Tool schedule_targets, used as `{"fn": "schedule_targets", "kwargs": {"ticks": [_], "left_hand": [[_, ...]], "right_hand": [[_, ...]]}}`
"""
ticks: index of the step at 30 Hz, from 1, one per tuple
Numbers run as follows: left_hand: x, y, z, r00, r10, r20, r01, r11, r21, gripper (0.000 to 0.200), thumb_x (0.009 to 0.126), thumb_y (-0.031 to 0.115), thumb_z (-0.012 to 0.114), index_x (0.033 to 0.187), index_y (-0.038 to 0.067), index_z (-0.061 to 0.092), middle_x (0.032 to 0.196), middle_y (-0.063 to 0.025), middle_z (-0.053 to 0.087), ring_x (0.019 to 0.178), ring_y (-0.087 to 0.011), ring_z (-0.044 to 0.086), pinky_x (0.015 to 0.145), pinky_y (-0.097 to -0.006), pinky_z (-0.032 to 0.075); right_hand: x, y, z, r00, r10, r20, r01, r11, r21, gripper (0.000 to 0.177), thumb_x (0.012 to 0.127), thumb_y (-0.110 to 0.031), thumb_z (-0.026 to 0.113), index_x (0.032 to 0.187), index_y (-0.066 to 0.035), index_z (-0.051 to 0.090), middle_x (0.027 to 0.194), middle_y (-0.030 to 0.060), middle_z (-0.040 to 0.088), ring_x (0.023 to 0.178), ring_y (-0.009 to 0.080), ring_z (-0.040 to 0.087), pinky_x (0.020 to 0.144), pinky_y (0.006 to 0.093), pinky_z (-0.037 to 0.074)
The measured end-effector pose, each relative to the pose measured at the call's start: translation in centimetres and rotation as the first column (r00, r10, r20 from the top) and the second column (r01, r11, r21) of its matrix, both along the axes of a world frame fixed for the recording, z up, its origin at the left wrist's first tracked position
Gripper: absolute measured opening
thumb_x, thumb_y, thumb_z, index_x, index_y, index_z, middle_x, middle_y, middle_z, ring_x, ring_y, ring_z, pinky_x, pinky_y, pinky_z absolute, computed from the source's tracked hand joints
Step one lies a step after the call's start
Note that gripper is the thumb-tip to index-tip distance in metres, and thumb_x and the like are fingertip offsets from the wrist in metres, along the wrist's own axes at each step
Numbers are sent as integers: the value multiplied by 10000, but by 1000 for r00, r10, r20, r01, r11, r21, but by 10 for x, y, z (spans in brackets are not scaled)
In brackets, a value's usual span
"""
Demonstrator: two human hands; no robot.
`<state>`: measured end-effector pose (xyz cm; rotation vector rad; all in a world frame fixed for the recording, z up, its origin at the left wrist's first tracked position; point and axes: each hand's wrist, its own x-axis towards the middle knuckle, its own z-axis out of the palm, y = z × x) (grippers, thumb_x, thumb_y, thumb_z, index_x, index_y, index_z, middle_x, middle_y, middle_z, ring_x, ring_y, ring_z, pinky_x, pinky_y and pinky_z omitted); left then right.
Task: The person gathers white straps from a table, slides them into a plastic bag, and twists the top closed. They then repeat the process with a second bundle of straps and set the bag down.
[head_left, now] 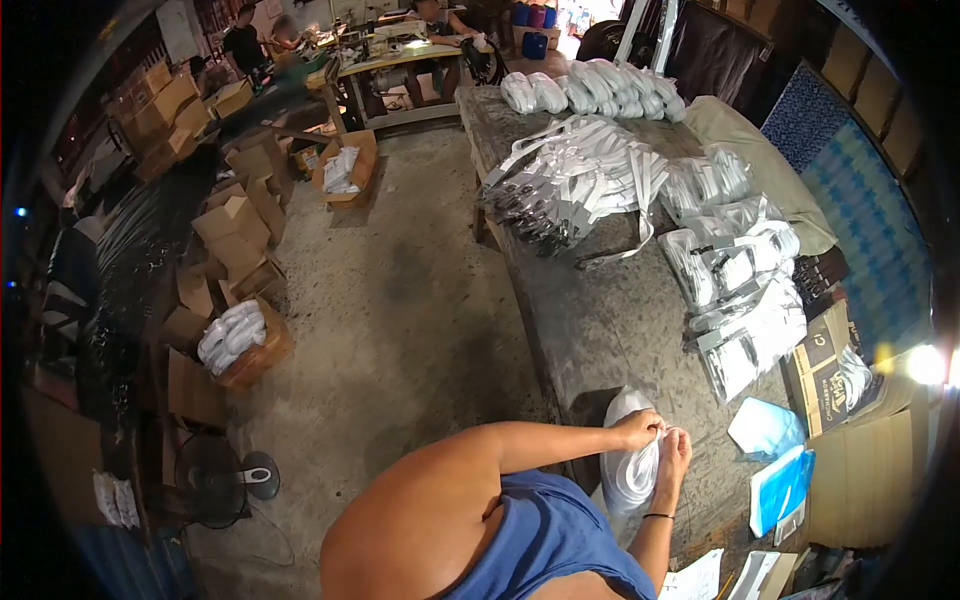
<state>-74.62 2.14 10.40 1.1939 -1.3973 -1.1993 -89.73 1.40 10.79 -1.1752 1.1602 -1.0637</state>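
A clear plastic bag with a coil of white strap inside lies on the near end of the long table, right in front of me. My left hand is closed in a pinch at the bag's upper edge. Beside it, almost touching, my right hand also pinches the plastic, and a dark band circles that wrist. What exactly sits between the fingertips is too small to make out. Farther up the table is a large pile of loose white straps with dark buckles.
Bagged strap bundles line the table's right side, with more bags at the far end. Light-blue plastic bags and a blue packet lie right of me. Cartons and a fan stand leftward; people sit at sewing machines behind.
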Motion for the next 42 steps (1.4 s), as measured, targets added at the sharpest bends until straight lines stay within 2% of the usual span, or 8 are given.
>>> {"fn": "schedule_targets", "kwargs": {"ticks": [8,12,14,19,27,30,36,42], "left_hand": [[-3,7,-15,979,187,-85,-185,982,35,82,795,55,552,872,42,574,770,-115,599,730,-246,595,650,-371,454],[1,11,-18,981,195,6,-194,977,87,88,774,39,551,862,40,561,722,-120,619,690,-261,618,630,-389,462],[7,13,-7,981,189,51,-193,976,101,76,772,67,551,837,34,572,739,-140,637,712,-291,634,632,-408,468],[25,17,14,964,76,255,-105,989,102,142,776,170,584,823,44,630,828,-142,663,784,-334,636,677,-420,479],[69,4,5,996,-51,66,56,995,-78,170,810,196,624,863,37,654,783,-149,652,760,-241,645,682,-366,477],[102,6,32,996,24,-90,-26,999,-18,167,846,177,613,858,13,640,764,-117,651,734,-149,610,661,-325,463],[175,36,116,906,219,-362,-216,975,50,179,908,153,567,950,-12,622,842,-21,609,807,-64,527,724,-260,440],[231,125,263,957,281,-73,-286,871,-398,100,880,91,588,943,26,629,914,-101,614,847,-232,572,755,-326,420]], "right_hand": [[30,33,5,988,-150,-34,153,972,178,183,926,-177,521,970,-8,574,714,-35,504,547,48,443,483,202,360],[28,41,-13,989,-107,-97,111,993,32,309,849,-111,584,1144,-17,582,808,24,563,648,105,522,587,234,419],[33,43,-2,736,-198,-648,-100,914,-394,316,796,-78,610,1096,21,601,817,78,571,706,172,539,654,287,434],[32,36,-7,673,-267,-690,-172,851,-497,297,780,-49,606,1066,31,615,794,123,573,716,225,558,659,319,436],[61,14,23,958,9,-287,-3,1000,20,154,866,-31,541,979,29,626,689,-28,559,536,39,471,462,196,363],[94,4,61,947,76,-313,-50,995,90,141,848,-18,565,971,16,625,774,-12,561,612,53,485,520,203,390],[176,-1,145,934,202,-296,-288,914,-285,158,763,-111,700,863,-7,635,1020,78,507,919,157,496,707,264,428],[223,48,282,883,155,-443,-435,627,-647,320,684,-304,740,833,-45,624,1114,140,492,1000,251,476,827,337,380]]}}
